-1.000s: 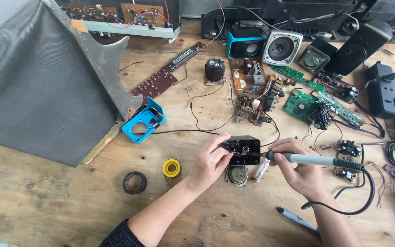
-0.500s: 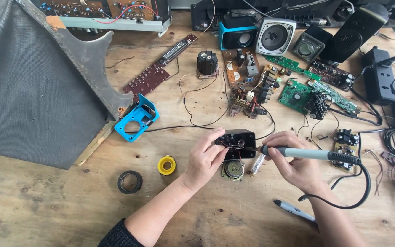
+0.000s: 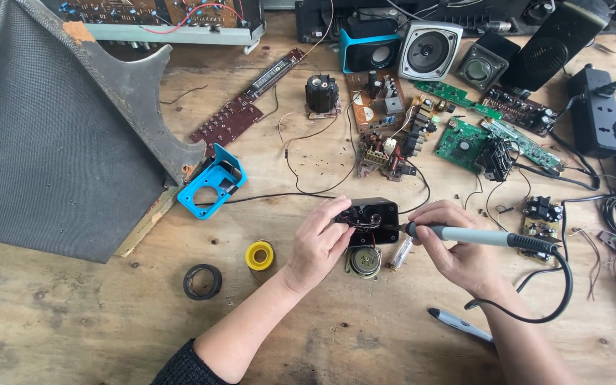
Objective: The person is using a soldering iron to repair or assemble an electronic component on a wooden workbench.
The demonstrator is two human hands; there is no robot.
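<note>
No packages or labels readable; nearest marked items are a yellow tape roll (image 3: 259, 255) and a black tape ring (image 3: 202, 281) on the wooden surface (image 3: 73, 335), left of the work. Blue plastic frame (image 3: 212, 187) lies farther up-left, w/ a thin black wire running from it to the centre.

Left hand (image 3: 319, 242) curls round the left end of a small black open casing (image 3: 371, 221), fingers pinching its edge. Right hand (image 3: 458, 249) grips a grey-handled soldering iron (image 3: 486, 237) pen-style, tip at the casing's right side. A small round speaker (image 3: 363, 262) sits just below the casing, touching it.

Casing innards: reddish wires, rest too small to tell. Grey cloth-covered panel (image 3: 51, 142) cut off at the left edge. Green circuit boards (image 3: 465, 142) lie upper right.
</note>
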